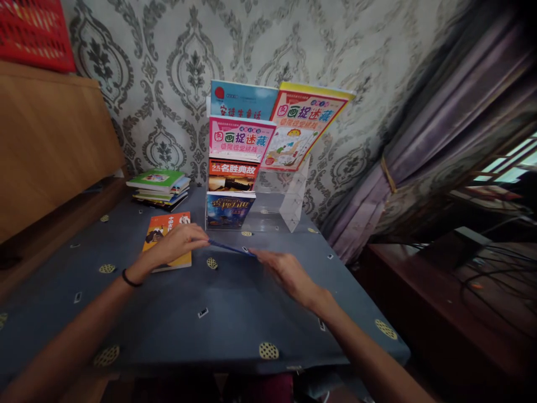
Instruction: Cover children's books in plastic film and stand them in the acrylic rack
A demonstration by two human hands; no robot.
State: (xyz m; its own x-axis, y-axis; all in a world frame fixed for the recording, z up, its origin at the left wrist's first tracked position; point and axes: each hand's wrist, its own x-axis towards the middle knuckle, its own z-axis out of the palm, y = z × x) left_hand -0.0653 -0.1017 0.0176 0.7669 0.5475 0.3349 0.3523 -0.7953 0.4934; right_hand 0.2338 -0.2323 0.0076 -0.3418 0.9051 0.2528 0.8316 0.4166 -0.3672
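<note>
Far left there's a red plastic basket (37, 33) with slotted sides, perched on a boxy wood-grain cabinet (50, 145). Next along, a small stack of glossy paperbacks (159, 190) sits on the table with a bright green cover on top, edges not quite lined up. In front of that is an orange-and-yellow book (158, 224) lying flat on the smooth grey-blue tablecloth (159, 319), which is printed with spotted yellow ovals. The left hand (182, 242), with a thin black band (132, 279) round its wrist, is over part of that book, but its fingers are pinched together on the left end of a thin, flat blue item (231, 247). That thing is seen almost edge-on just in front of the rack, so I can't make out its face. Behind it stands a clear plastic tiered rack (293, 204) against grey damask-pattern wallpaper (195, 61). Its left column runs from a light-blue book (245, 101) at the back, through a pink one (239, 140) and a black-and-orange one (232, 174), to a dark blue one (230, 210) in front; higher on the right is a red-bordered picture book (300, 131). The right hand (293, 274) has its fingertips closed on the item's right end. Furthest right: a soft, pleated purple curtain (369, 207), then loopy black cables (495, 274) on a dark reddish surface (411, 302).
</note>
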